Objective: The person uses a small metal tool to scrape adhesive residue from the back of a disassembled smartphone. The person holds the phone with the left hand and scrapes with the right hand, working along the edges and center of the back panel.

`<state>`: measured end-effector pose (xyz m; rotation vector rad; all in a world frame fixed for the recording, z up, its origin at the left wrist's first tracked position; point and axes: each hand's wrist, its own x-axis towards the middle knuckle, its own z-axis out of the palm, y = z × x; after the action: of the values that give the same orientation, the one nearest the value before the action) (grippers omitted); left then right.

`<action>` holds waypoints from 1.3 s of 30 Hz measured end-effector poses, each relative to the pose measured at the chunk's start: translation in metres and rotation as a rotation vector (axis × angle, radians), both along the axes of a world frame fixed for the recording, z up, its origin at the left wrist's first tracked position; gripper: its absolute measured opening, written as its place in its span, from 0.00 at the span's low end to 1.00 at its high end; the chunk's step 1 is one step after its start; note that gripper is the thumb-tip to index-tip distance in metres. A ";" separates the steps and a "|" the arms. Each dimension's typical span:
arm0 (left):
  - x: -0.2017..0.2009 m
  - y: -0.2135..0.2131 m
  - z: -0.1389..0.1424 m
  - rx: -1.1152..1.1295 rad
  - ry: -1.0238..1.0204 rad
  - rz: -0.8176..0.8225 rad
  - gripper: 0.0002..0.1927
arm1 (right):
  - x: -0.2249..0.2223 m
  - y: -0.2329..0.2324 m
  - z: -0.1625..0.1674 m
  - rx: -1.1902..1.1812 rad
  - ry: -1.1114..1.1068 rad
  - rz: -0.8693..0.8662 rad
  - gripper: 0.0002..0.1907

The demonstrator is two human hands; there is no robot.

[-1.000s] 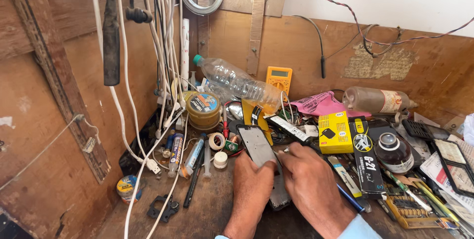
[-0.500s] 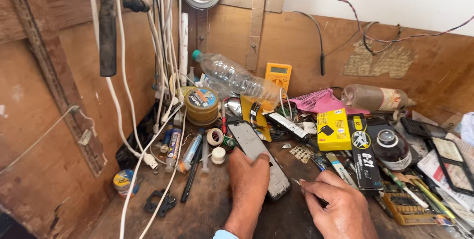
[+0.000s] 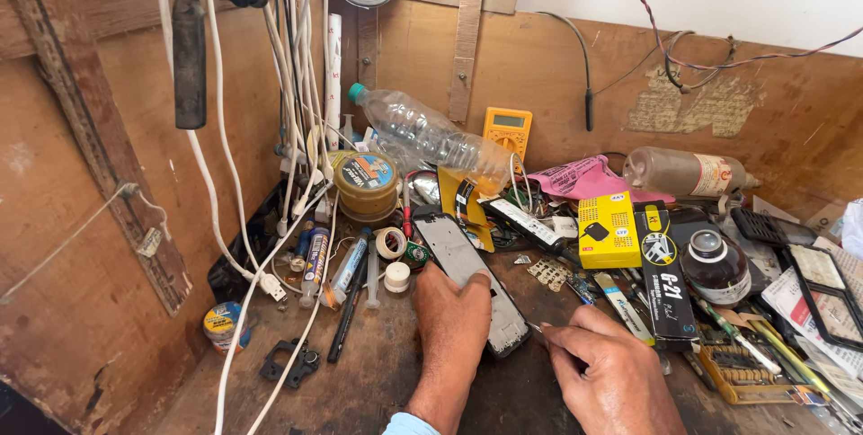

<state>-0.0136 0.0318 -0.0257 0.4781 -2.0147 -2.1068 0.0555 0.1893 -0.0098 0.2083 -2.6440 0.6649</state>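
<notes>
An opened mobile phone (image 3: 467, 273) lies back-up on the wooden bench, its long body running from upper left to lower right. My left hand (image 3: 451, 327) presses flat on its left side, with the fingers over the lower half. My right hand (image 3: 604, 372) sits just right of the phone's lower end. It pinches a thin pointed metal tool (image 3: 536, 328) whose tip is beside the phone's bottom edge. A few small loose metal parts (image 3: 548, 271) lie on the bench just right of the phone.
Behind the phone are a clear plastic bottle (image 3: 422, 134), a yellow multimeter (image 3: 508, 129), a round tin (image 3: 366, 183), a yellow box (image 3: 604, 230), a black box (image 3: 663, 282) and a dark jar (image 3: 715, 264). Cables (image 3: 297, 111) hang at left. A bit tray (image 3: 746, 372) lies at right.
My right hand left the phone, drew back to the lower right, and now comes back toward the phone's lower end with a thin tool. My left hand has stayed on the phone.
</notes>
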 end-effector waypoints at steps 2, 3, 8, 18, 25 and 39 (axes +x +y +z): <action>-0.001 0.000 -0.003 -0.029 0.000 0.005 0.14 | 0.000 -0.003 0.001 0.014 0.030 0.015 0.13; -0.002 0.000 -0.004 -0.031 0.017 0.008 0.14 | 0.000 -0.004 0.002 0.021 0.045 0.020 0.13; -0.003 0.001 -0.008 -0.014 0.093 0.007 0.13 | -0.009 -0.014 0.004 0.044 0.114 0.050 0.12; -0.004 0.004 -0.013 -0.026 0.103 0.036 0.14 | 0.000 -0.012 0.004 0.052 0.116 0.039 0.13; -0.004 0.003 -0.012 0.035 0.124 0.019 0.13 | -0.004 -0.015 0.007 0.090 0.133 0.042 0.13; -0.004 0.001 -0.010 -0.028 0.072 0.024 0.12 | 0.000 -0.006 -0.001 0.185 0.217 0.103 0.15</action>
<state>-0.0180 0.0324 -0.0356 0.4137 -1.9861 -2.0488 0.0554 0.1838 -0.0106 0.4463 -2.4961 0.4027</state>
